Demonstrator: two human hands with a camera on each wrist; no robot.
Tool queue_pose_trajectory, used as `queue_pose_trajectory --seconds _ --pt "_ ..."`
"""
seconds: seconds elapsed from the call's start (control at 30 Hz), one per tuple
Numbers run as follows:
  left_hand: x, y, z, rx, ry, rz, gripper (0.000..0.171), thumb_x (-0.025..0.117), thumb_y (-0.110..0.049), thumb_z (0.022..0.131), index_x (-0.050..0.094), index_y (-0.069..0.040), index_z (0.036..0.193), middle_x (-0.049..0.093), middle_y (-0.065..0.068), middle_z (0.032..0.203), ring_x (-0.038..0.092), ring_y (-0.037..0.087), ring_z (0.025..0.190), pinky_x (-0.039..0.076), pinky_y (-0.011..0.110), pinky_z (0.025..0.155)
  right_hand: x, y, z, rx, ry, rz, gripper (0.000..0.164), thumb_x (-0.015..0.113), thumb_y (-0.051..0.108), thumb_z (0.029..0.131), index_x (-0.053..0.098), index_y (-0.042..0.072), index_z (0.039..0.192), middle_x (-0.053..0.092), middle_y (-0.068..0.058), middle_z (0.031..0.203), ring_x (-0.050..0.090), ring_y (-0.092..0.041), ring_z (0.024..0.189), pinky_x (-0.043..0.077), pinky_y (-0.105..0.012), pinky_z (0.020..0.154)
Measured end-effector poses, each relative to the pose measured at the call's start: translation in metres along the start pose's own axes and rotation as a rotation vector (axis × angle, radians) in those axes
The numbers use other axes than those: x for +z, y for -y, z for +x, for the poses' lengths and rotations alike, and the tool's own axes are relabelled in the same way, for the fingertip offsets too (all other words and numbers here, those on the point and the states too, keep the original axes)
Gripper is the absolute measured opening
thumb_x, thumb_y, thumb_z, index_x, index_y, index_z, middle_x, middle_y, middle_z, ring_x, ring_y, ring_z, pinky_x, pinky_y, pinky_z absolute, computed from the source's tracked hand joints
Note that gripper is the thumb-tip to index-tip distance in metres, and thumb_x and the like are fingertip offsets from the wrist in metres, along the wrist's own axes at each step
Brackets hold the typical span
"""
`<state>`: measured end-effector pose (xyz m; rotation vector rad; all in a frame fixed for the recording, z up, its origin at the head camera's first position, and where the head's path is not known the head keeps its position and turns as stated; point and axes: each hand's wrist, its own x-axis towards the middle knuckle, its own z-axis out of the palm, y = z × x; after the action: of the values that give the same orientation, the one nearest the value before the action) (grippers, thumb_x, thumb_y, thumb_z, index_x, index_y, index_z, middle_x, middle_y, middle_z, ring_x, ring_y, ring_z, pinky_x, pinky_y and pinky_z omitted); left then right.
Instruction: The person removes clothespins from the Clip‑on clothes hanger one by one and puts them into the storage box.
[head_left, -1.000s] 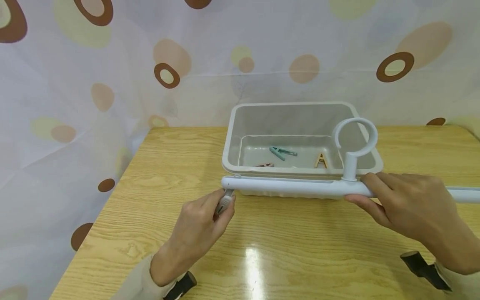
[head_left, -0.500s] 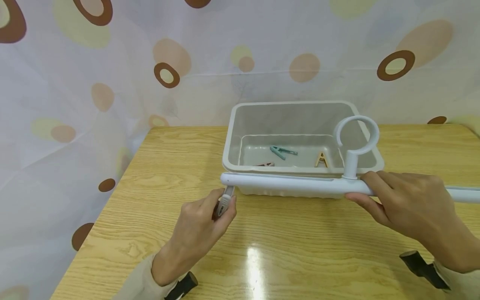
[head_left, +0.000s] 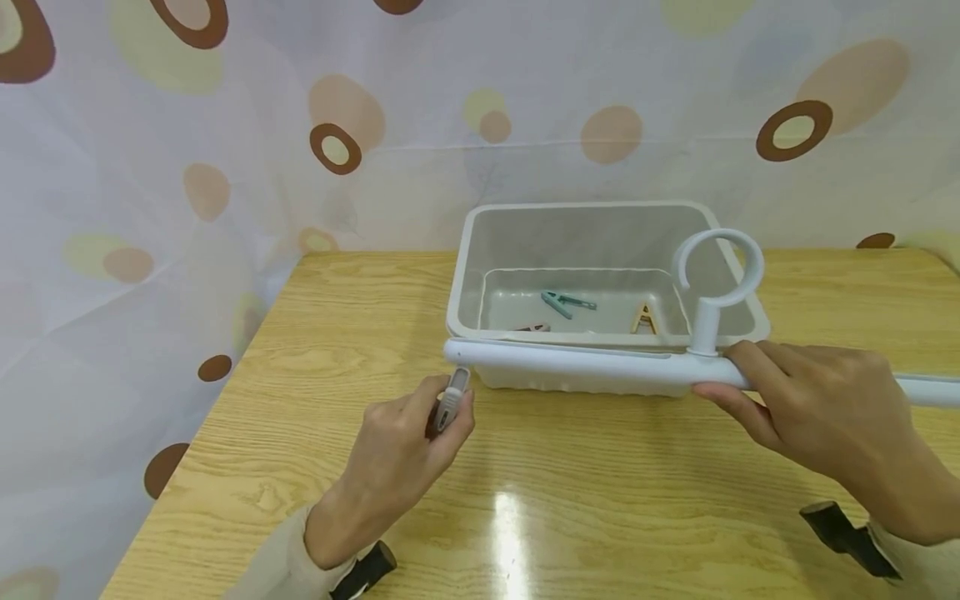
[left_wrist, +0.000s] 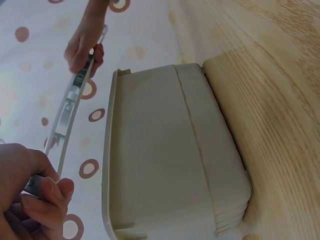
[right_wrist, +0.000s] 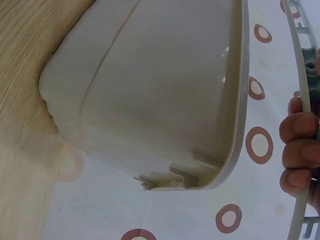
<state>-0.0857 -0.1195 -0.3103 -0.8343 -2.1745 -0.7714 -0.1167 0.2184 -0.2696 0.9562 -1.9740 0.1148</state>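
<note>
My right hand [head_left: 825, 417] grips a white plastic hanger [head_left: 570, 360] by its bar, just right of the open ring hook that rises from it. The bar lies level across the front of a light grey bin [head_left: 600, 340], above the table. Under the bar's left end, my left hand [head_left: 393, 454] pinches a grey clothespin [head_left: 452, 400] between thumb and fingers. Whether the clothespin is joined to the bar is hard to tell. In the left wrist view, the bar's hollow underside shows between both hands. Fingers [right_wrist: 302, 155] curl round the bar in the right wrist view.
Inside the bin lie a teal clothespin [head_left: 567, 302], a yellow clothespin [head_left: 643, 318] and a partly hidden brownish-pink clothespin [head_left: 534, 327]. The bin stands at the back of a wooden table [head_left: 360, 333], against a patterned curtain [head_left: 420, 183].
The hanger's left end has risen slightly, and more of the grey clothespin shows below it. Both hands keep their holds nearly in place; the bin and its clothespins stay put.
</note>
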Motion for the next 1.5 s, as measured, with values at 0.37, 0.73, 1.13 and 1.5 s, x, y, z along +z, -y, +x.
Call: queue_pose_trajectory --seconds 0.37,0.73,1.13,1.5 --pt "-0.003 0.001 0.000 -0.001 -0.008 0.006 0.025 0.050 -0.015 0.097 0.062 0.002 0.084 0.046 -0.005 0.053 0.035 -0.002 0.043 0.028 0.008 0.037 0.001 -0.002 0.002 0.022 -0.017 -0.009 0.060 0.031 0.056 0.101 0.039 0.007 0.067 0.019 0.010 0.052 0.013 -0.003 0.041 0.008 -0.021 0.037" --pt "-0.005 0.002 0.000 0.004 0.023 0.056 0.015 0.057 -0.009 0.089 0.064 0.003 0.083 0.050 -0.003 0.055 0.039 0.001 0.045 0.033 0.010 0.038 0.000 -0.005 -0.002 0.020 0.006 -0.019 0.060 0.029 0.056 0.101 0.038 0.008 0.067 0.018 0.011 0.053 0.012 -0.003 0.042 0.008 -0.020 0.038" --pt "-0.008 0.011 0.003 0.022 0.063 0.105 0.005 0.064 -0.005 0.081 0.062 0.000 0.080 0.048 -0.004 0.056 0.036 0.000 0.045 0.031 0.011 0.038 -0.005 -0.008 -0.005 0.019 0.038 -0.042 0.061 0.027 0.056 0.101 0.039 0.007 0.068 0.019 0.010 0.052 0.015 -0.004 0.040 0.009 -0.020 0.036" --pt "-0.014 0.021 0.009 0.093 0.140 0.147 0.010 0.067 -0.001 0.076 0.064 0.004 0.084 0.062 0.004 0.065 0.049 0.005 0.047 0.040 0.015 0.040 -0.011 -0.009 -0.002 0.015 0.048 -0.044 0.061 0.027 0.056 0.101 0.040 0.006 0.069 0.019 0.011 0.052 0.014 -0.003 0.041 0.009 -0.020 0.036"
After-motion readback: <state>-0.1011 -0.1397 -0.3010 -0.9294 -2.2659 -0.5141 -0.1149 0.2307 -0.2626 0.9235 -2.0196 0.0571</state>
